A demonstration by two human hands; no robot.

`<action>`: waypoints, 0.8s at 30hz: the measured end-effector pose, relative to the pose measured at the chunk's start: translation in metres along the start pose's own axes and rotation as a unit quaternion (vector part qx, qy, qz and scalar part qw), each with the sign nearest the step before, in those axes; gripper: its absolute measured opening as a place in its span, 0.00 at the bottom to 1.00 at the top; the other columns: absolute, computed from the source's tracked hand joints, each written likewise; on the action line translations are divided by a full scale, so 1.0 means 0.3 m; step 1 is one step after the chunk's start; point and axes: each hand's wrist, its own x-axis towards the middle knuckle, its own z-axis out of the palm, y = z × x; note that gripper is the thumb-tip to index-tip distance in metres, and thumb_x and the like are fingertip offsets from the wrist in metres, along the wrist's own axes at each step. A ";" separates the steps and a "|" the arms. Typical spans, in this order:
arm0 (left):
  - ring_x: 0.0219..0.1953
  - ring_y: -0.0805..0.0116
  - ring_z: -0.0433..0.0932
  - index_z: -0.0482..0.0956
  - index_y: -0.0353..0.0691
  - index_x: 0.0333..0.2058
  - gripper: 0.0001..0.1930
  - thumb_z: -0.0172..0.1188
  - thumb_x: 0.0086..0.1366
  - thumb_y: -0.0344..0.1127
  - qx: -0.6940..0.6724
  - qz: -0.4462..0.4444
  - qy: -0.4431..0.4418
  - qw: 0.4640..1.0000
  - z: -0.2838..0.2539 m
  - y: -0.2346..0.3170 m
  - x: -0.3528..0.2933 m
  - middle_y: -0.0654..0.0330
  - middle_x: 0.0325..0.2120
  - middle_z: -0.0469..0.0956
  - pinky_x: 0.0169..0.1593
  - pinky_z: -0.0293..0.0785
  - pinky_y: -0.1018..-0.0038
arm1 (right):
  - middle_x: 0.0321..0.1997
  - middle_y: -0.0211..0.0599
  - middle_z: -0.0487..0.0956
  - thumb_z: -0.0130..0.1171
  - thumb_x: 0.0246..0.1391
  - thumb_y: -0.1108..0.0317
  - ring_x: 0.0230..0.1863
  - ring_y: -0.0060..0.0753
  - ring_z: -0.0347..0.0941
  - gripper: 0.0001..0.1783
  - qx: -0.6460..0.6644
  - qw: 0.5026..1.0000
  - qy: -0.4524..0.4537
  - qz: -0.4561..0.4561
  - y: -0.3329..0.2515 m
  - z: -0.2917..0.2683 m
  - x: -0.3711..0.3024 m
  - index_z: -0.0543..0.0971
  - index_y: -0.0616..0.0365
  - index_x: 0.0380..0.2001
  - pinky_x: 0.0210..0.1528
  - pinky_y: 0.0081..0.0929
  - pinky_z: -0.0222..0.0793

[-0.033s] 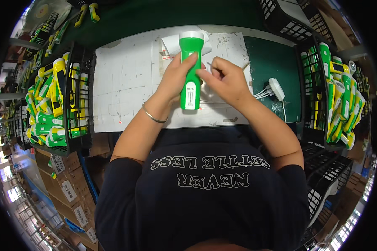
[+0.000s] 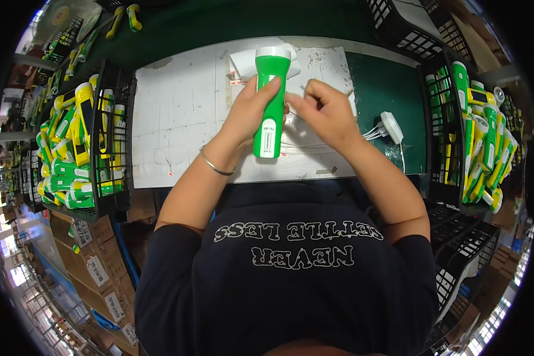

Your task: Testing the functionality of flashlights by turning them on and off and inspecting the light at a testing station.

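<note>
My left hand (image 2: 247,113) is wrapped round a green flashlight (image 2: 273,107) with a white head, its thumb lying along the body near the switch area. The flashlight's head points away from me, and a white label patch shows at its near end. Just to the right, my right hand (image 2: 329,115) has curled fingers, with the thumb reaching toward the flashlight's side. Thumb and index finger are slightly blurred, so whether they pinch something small is unclear. Behind the flashlight lies a white paper sheet (image 2: 243,62). Under both hands is a stained white board (image 2: 172,118).
Black crates with green and yellow flashlights stand at the left (image 2: 104,196) and right (image 2: 451,190). A white charger plug (image 2: 390,127) with cables lies on the green tabletop (image 2: 371,77) to the right. Another black crate (image 2: 406,38) sits at the far right; more flashlights lie far left.
My right hand has shifted slightly right, and its thumb has come away from the flashlight's face. The flashlight has tilted a little, its near end moving left.
</note>
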 end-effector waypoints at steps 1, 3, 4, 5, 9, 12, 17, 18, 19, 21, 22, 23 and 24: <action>0.26 0.74 0.74 0.64 0.38 0.45 0.19 0.52 0.64 0.47 0.027 0.004 0.005 1.000 0.002 0.004 -0.004 0.60 0.28 0.72 0.28 0.74 0.76 | 0.13 0.28 0.62 0.62 0.48 0.63 0.17 0.21 0.55 0.22 0.025 1.000 0.004 0.018 0.000 -0.024 0.012 0.62 0.58 0.13 0.20 0.23 0.56; 0.26 0.74 0.74 0.64 0.37 0.46 0.20 0.52 0.64 0.47 0.075 0.015 -0.014 0.997 -0.003 0.002 -0.014 0.60 0.27 0.72 0.29 0.73 0.76 | 0.15 0.26 0.66 0.64 0.45 0.60 0.19 0.21 0.60 0.19 0.037 0.998 -0.017 0.053 0.021 -0.082 0.034 0.66 0.59 0.17 0.22 0.22 0.58; 0.26 0.74 0.74 0.63 0.37 0.47 0.21 0.52 0.64 0.48 0.123 0.025 -0.031 0.992 -0.010 0.002 -0.018 0.60 0.27 0.73 0.29 0.73 0.75 | 0.15 0.26 0.66 0.64 0.45 0.60 0.19 0.21 0.60 0.19 0.036 0.998 -0.018 0.053 0.022 -0.098 0.038 0.66 0.59 0.17 0.22 0.22 0.58; 0.27 0.67 0.75 0.63 0.36 0.48 0.23 0.53 0.63 0.47 0.219 0.042 -0.046 0.974 -0.023 0.004 -0.022 0.56 0.28 0.74 0.33 0.73 0.71 | 0.18 0.27 0.69 0.65 0.44 0.58 0.20 0.21 0.63 0.18 0.003 0.998 -0.023 0.052 0.000 -0.116 0.046 0.69 0.58 0.23 0.24 0.23 0.60; 0.37 0.57 0.77 0.63 0.36 0.51 0.25 0.59 0.57 0.39 0.492 0.113 -0.079 0.860 0.019 0.080 -0.095 0.51 0.35 0.76 0.41 0.72 0.69 | 0.29 0.32 0.75 0.68 0.38 0.53 0.30 0.25 0.71 0.31 -0.078 0.987 -0.136 0.017 -0.033 -0.171 0.059 0.72 0.54 0.46 0.35 0.23 0.66; 0.37 0.51 0.76 0.69 0.36 0.45 0.23 0.61 0.48 0.32 0.605 0.161 -0.113 0.772 -0.042 0.122 -0.133 0.49 0.36 0.76 0.42 0.72 0.67 | 0.33 0.33 0.76 0.71 0.36 0.55 0.37 0.26 0.71 0.33 -0.026 0.978 -0.206 -0.002 -0.012 -0.192 0.047 0.72 0.51 0.47 0.41 0.22 0.66; 0.34 0.51 0.75 0.72 0.35 0.39 0.18 0.61 0.48 0.34 0.667 0.063 -0.104 0.735 -0.141 0.195 -0.204 0.49 0.31 0.76 0.39 0.71 0.65 | 0.46 0.27 0.70 0.73 0.30 0.69 0.46 0.17 0.64 0.37 0.043 0.980 -0.186 0.046 -0.024 -0.210 0.029 0.70 0.54 0.49 0.34 0.11 0.60; 0.34 0.50 0.75 0.72 0.36 0.38 0.18 0.61 0.49 0.37 0.668 0.059 -0.104 0.734 -0.149 0.199 -0.214 0.49 0.31 0.76 0.39 0.72 0.64 | 0.46 0.27 0.70 0.73 0.30 0.69 0.42 0.14 0.65 0.37 0.023 0.980 -0.189 0.052 -0.028 -0.207 0.032 0.70 0.54 0.48 0.31 0.09 0.57; 0.34 0.50 0.75 0.72 0.36 0.38 0.18 0.61 0.49 0.37 0.668 0.057 -0.102 0.735 -0.152 0.195 -0.212 0.49 0.31 0.76 0.39 0.72 0.64 | 0.46 0.27 0.70 0.73 0.30 0.69 0.42 0.14 0.65 0.37 0.025 0.980 -0.191 0.053 -0.026 -0.194 0.034 0.70 0.54 0.48 0.31 0.09 0.57; 0.34 0.54 0.77 0.71 0.35 0.42 0.22 0.63 0.49 0.39 0.613 0.048 -0.145 0.775 -0.144 0.179 -0.202 0.48 0.32 0.77 0.39 0.72 0.67 | 0.45 0.27 0.70 0.72 0.30 0.71 0.29 0.07 0.59 0.36 0.058 0.977 -0.205 0.020 -0.030 -0.156 0.043 0.70 0.53 0.48 0.25 0.06 0.50; 0.34 0.54 0.77 0.71 0.35 0.42 0.22 0.63 0.49 0.39 0.613 0.046 -0.142 0.776 -0.135 0.163 -0.196 0.48 0.32 0.77 0.39 0.72 0.67 | 0.45 0.28 0.71 0.71 0.31 0.72 0.21 0.06 0.50 0.35 0.056 0.976 -0.210 0.017 -0.033 -0.120 0.039 0.70 0.53 0.48 0.22 0.07 0.49; 0.35 0.56 0.77 0.70 0.34 0.44 0.24 0.63 0.50 0.40 0.545 0.024 -0.140 0.826 -0.127 0.139 -0.180 0.49 0.33 0.77 0.40 0.71 0.68 | 0.44 0.28 0.71 0.71 0.31 0.72 0.21 0.06 0.50 0.34 0.109 0.973 -0.199 0.048 -0.022 -0.085 0.041 0.70 0.53 0.47 0.22 0.07 0.49; 0.36 0.59 0.77 0.69 0.34 0.46 0.27 0.64 0.50 0.42 0.475 0.002 -0.137 0.869 -0.128 0.119 -0.165 0.50 0.33 0.77 0.40 0.71 0.69 | 0.44 0.29 0.72 0.71 0.31 0.71 0.20 0.05 0.50 0.34 0.163 0.966 -0.187 0.076 0.000 -0.060 0.047 0.70 0.53 0.47 0.21 0.07 0.49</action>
